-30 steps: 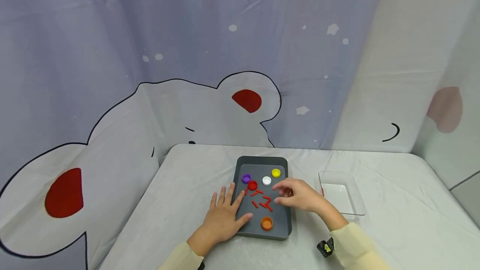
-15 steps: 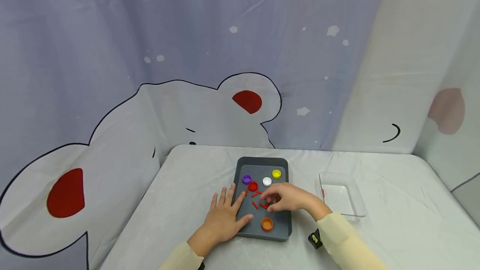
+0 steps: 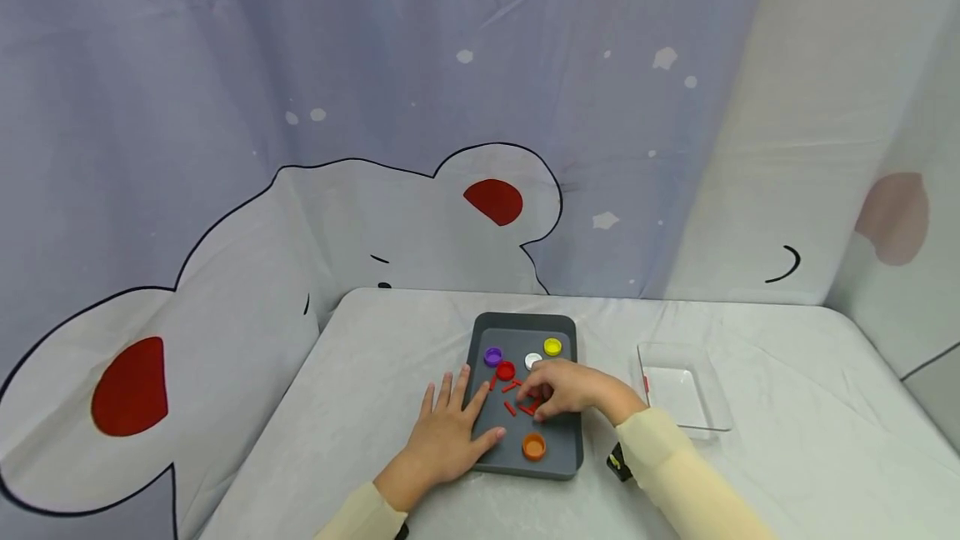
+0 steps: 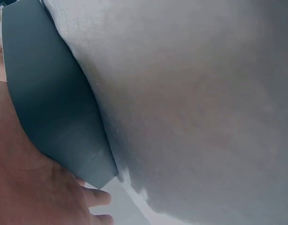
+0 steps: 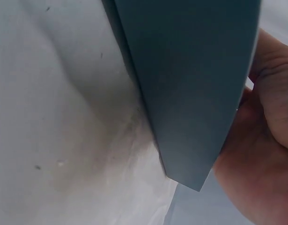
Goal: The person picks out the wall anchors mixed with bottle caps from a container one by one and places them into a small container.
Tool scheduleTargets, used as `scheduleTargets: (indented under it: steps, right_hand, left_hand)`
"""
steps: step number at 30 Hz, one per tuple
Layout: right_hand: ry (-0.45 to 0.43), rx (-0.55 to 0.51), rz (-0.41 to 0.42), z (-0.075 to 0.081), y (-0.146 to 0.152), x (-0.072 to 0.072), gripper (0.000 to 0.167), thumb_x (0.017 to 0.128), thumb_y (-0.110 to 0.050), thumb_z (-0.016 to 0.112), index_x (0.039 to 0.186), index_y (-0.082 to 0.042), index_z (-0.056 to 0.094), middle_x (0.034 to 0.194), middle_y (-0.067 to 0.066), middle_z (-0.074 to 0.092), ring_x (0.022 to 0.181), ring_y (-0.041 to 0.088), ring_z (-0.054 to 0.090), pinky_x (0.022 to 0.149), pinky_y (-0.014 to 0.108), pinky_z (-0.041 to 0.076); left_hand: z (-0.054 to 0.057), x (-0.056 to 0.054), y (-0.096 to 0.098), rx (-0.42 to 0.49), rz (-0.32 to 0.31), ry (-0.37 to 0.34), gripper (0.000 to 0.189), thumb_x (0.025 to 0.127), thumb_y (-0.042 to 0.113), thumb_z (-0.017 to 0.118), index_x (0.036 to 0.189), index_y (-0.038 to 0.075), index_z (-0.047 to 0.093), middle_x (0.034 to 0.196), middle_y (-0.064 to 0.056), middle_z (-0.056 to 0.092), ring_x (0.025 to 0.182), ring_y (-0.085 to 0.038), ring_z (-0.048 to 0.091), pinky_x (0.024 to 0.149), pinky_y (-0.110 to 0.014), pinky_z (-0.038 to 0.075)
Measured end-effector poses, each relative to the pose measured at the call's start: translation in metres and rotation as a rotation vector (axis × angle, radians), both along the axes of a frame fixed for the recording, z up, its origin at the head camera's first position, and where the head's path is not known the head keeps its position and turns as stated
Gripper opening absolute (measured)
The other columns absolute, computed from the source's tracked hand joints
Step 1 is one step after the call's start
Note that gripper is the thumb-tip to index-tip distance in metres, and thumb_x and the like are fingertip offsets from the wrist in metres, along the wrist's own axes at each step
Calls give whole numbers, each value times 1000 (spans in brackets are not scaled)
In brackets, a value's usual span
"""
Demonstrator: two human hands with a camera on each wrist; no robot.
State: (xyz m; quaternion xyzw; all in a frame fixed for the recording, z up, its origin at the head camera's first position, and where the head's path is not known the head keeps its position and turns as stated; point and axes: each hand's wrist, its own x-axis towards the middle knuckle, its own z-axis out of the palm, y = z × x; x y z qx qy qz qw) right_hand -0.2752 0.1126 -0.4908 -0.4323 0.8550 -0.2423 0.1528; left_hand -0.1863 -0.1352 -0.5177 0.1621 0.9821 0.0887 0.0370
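On the table a dark grey tray holds several small red sticks in its middle. Spread fingers of my left hand rest over the tray's left edge, the thumb lying inside it. Over the sticks, my right hand reaches in from the right with bent fingers. A gap shows between its thumb and forefinger, with red sticks beneath; the other fingertips are partly hidden. Around the sticks lie a red cap, a purple cap, a white cap, a yellow cap and an orange cap.
Right of the tray stands a clear plastic box with a bit of red at its left side. A white cloth covers the table. Behind it hangs a printed curtain. Both wrist views show mostly the tray's outer wall.
My right hand has moved left and down, from the tray's right edge to over the red sticks. The left hand has stayed in place.
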Motion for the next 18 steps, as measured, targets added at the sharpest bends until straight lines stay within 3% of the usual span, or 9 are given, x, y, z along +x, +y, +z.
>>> scheduleTargets:
  steps: [9, 18]
  right_hand:
    - [59, 87, -65, -5, -7, 5, 29, 84, -23, 84, 113, -21, 78, 88, -6, 54, 80, 7, 51, 72, 22, 45]
    - [103, 145, -96, -5, -9, 8, 31, 83, -25, 85, 114, -27, 78, 87, -7, 53, 77, 4, 46, 68, 24, 41]
  left_hand:
    - [-8, -2, -2, 9, 1, 20, 81, 96, 75, 37, 159, 23, 37, 169, -15, 12, 153, -45, 12, 119, -66, 9]
    - [-9, -2, -3, 6, 3, 19, 82, 96, 76, 35, 159, 24, 35, 170, -14, 11, 153, -45, 13, 119, -66, 9]
